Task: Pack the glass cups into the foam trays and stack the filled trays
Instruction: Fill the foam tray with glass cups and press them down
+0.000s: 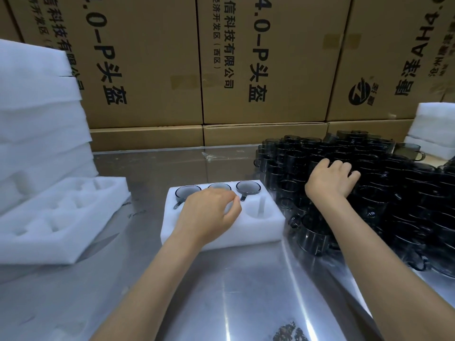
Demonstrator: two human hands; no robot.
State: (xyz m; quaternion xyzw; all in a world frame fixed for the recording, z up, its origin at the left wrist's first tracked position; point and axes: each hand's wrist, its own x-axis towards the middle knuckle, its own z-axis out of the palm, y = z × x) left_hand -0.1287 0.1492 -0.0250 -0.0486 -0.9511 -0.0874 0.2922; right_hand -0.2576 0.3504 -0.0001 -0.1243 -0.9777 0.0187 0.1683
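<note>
Cardboard cartons (266, 70): wall of brown boxes with black printed characters, filling the view from 10 to 2 o'clock, behind the table.

Steel table (221, 279): reflective work surface, centre to 6 o'clock.

Stack of foam trays (39, 124): white, tall pile at 9 o'clock (upper layers uneven).

Heap of dark glass cups (398, 193): smoked, handled, packed close together on the table at 3 o'clock.

Empty foam tray (59, 217): white, cavities bare, at 8 o'clock, resting against the foot of the stack.

Foam tray in use (261, 225): white, at centre, just beside the heap. The three far cavities hold a left cup (187, 191), a middle cup (219, 186) and a right cup (248, 187); the near right cavity is bare.

Small foam pile (435, 124): white, at 2 o'clock, beyond the heap.

Left hand (209, 215): over the near cavities of the tray in use, fingers curled downward; whether they grip anything cannot be told (the palm hides it).

Right hand (332, 178): lying on top of the heap, fingers bent over the cups; a grip on any one cup cannot be told.
</note>
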